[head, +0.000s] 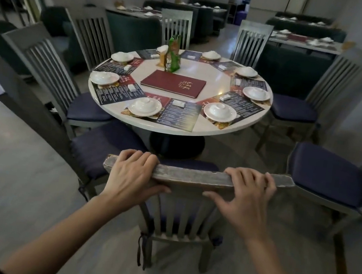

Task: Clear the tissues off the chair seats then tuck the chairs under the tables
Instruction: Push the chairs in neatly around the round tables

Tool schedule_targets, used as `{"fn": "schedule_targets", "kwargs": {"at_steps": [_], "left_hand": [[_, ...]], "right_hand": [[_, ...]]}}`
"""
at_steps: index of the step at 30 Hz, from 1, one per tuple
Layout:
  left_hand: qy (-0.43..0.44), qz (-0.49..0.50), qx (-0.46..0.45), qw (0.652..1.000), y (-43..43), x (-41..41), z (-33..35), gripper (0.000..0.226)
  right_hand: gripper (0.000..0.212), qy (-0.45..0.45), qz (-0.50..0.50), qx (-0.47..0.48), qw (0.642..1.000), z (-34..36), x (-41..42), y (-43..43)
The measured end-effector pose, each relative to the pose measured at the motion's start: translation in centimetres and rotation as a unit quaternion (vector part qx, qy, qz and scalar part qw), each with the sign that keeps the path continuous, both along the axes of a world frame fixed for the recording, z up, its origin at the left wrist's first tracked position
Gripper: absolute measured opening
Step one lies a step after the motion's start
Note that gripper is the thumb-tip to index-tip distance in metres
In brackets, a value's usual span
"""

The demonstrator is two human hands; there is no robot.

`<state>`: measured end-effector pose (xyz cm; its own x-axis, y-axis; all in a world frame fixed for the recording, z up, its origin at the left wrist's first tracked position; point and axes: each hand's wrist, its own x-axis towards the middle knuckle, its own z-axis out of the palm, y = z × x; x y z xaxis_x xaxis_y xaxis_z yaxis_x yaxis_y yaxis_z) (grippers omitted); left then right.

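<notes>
Nearest, at six o'clock of the view: left hand (131,176) and right hand (243,198), each clamped on the top rail of the chair (176,225), fingers curled over the far edge, thumbs spread on the near face. Judged as the tucking step: no tissue seen on any visible seat, though this chair's own seat mostly hidden behind its back. Next, probably a straight, level push toward twelve o'clock, sliding the seat under the round table (217,77), between the left neighbour chair (103,146) at eight o'clock and the right neighbour chair (327,172) at four, stopping short of the dark pedestal base (174,145). Table top: pale, smooth, glossy, with a thick rounded rim. Chairs: grey painted wood, tall slatted backs, paint chipped along the held rail, padded dark blue cushions tied on with cords. At table centre, a flat maroon menu book (174,83), leather-like. Around the rim, printed paper placemats (178,115), each bearing a white glazed plate (145,107) with an upturned bowl.
</notes>
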<state>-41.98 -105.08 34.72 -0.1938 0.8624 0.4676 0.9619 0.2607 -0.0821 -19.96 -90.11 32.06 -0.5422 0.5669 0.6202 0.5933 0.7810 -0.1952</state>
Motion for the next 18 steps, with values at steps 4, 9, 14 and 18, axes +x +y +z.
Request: {"fn": "schedule_targets", "kwargs": {"at_steps": [4, 9, 14, 18], "left_hand": [[0.006, 0.001, -0.007, 1.000, 2.7, -1.8, 0.1, 0.063], [0.009, -0.017, 0.008, 1.000, 5.8, -1.6, -0.1, 0.060], [-0.003, 0.004, -0.011, 1.000, 8.9, -3.7, 0.2, 0.064], [-0.015, 0.034, -0.016, 0.999, 11.2, -4.2, 0.2, 0.064]], "right_hand": [[0.061, -0.008, -0.010, -0.007, 1.000, 0.1, -1.6, 2.2], [0.060, -0.010, -0.011, -0.008, 1.000, 0.1, -1.3, 5.5], [0.062, -0.031, -0.023, -0.023, 0.999, 0.5, -3.6, 7.9], [0.063, -0.034, -0.024, -0.045, 0.998, 0.8, -4.8, 10.3]]}}
